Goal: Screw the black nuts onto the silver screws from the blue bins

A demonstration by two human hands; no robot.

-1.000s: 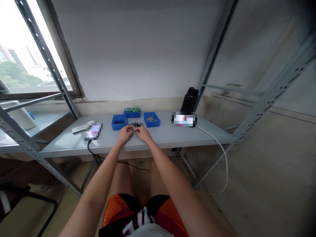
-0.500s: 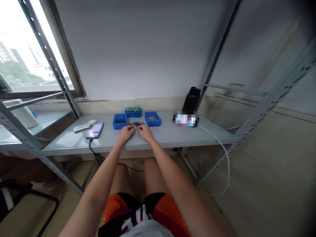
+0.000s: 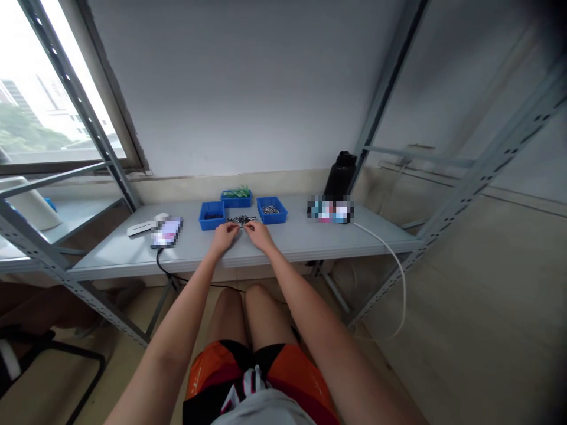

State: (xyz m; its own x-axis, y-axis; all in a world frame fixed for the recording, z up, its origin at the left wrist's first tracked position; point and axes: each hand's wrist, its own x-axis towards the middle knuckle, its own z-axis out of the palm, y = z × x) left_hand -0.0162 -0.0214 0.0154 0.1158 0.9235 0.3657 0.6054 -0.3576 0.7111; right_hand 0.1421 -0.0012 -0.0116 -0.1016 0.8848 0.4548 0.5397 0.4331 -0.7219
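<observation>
My left hand [image 3: 225, 237] and my right hand [image 3: 258, 235] meet near the front of the grey shelf table, fingertips pinched close together. Whatever sits between them is too small to name. Just beyond the fingers lies a pile of small dark and silvery parts [image 3: 241, 219]. Three blue bins stand around this pile: the left bin [image 3: 212, 224] contains dark pieces, the right bin [image 3: 275, 219] holds small silvery metal pieces, and the back bin [image 3: 237, 202] has green strips in it.
At the left lie a phone [image 3: 166, 232] with a black cable and a white device [image 3: 140, 228]. On the right, a black bottle [image 3: 340, 178] stands behind a blurred-out screen [image 3: 330, 211] with a white cable [image 3: 404, 289]. Metal uprights frame the table at both sides.
The view has shifted slightly, and my knees have come closer together under the table. Both hands stay at the same spot before the pile, fingers still pinched.
</observation>
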